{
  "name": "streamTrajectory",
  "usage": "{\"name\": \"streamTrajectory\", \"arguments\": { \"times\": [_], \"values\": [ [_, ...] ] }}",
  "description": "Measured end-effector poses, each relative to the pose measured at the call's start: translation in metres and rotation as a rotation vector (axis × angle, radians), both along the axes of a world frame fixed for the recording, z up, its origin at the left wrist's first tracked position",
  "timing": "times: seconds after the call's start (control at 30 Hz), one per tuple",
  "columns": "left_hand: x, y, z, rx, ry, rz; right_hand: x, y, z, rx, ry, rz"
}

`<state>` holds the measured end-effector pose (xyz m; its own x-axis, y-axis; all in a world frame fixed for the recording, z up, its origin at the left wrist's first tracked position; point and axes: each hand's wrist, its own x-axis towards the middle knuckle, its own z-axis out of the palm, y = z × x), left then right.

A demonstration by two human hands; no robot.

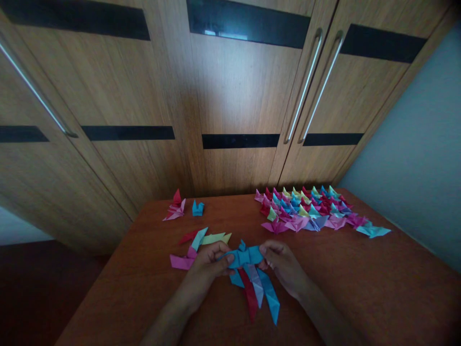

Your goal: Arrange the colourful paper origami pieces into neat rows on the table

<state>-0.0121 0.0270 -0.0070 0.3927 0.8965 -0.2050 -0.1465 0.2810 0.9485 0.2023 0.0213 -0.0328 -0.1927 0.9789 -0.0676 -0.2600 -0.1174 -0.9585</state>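
Between my two hands is a blue folded-paper piece (245, 257), stretched sideways with a small point sticking up at its middle. My left hand (212, 264) pinches its left end, thumb on top. The right end is gripped between the thumb and fingers of my right hand (281, 264). Just below it on the table lie folded strips: a red strip (249, 293), a lilac strip (256, 284) and a blue strip (270, 295). Beyond my left hand, a pink folded strip (182, 262) and a pale yellow strip (213, 238) lie among others.
Many coloured folded-paper pieces (296, 222) stand in rows at the back right of the brown table (144, 288). At the back left are a pink and red folded piece (175, 209) and a small blue one (198, 208). A wooden wardrobe (230, 96) stands behind.
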Motion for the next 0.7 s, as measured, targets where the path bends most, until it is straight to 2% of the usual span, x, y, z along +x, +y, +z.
{"name": "streamTrajectory", "arguments": {
  "times": [0.17,0.33,0.7],
  "values": [
    [-0.005,0.003,0.003,-0.032,0.059,0.03,0.004,0.001,0.006,0.053,-0.111,0.035],
    [-0.014,0.007,0.008,-0.017,0.14,-0.013,0.008,0.0,0.014,0.088,-0.145,0.094],
    [-0.021,0.01,0.013,0.032,0.202,-0.016,0.014,0.005,0.001,0.057,-0.073,-0.035]
  ]
}}
